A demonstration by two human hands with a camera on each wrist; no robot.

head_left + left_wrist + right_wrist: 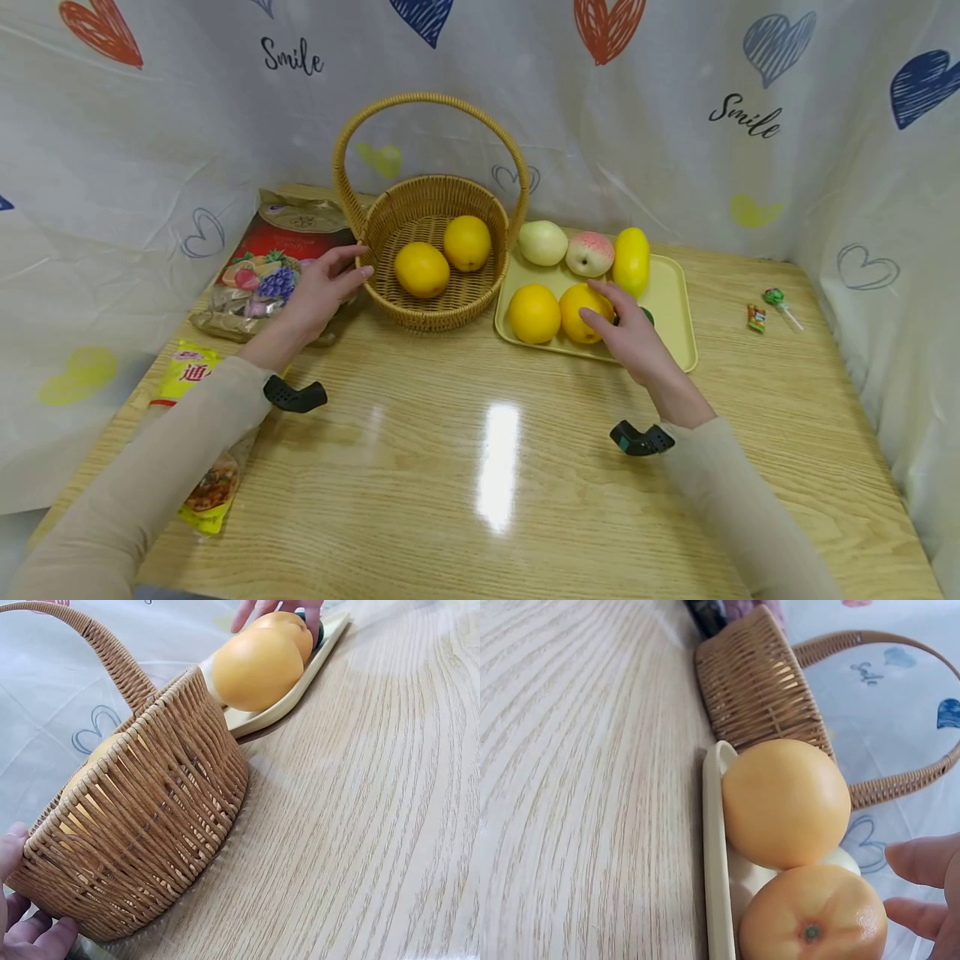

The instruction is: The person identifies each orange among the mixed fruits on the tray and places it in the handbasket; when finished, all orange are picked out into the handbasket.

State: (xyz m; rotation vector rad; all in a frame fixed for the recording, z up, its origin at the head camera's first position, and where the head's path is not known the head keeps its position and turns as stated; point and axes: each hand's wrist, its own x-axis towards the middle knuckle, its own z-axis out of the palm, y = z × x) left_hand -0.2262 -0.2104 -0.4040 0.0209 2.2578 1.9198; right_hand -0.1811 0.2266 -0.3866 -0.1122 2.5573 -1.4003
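Note:
My left hand (318,292) holds the rim of a wicker basket (431,318) at its left side. In the left wrist view the thumb lies at the rim, with the other fingers curled against the woven side. Two yellow-orange oranges, a front one (422,270) and a back one (467,243), lie inside. My right hand (637,337) is over the right-hand orange (576,310) on the yellow tray (671,292), thumb and fingers spread at its side. Another orange (534,313) sits beside it. A dark green thing is mostly hidden under the hand.
Behind the oranges on the tray are a pale green fruit (543,243), a peach (590,254) and a long yellow fruit (632,260). Snack bags, one red and gold (255,262) and one yellow (206,521), lie at left. A lollipop (780,304) and small candy (756,318) lie right.

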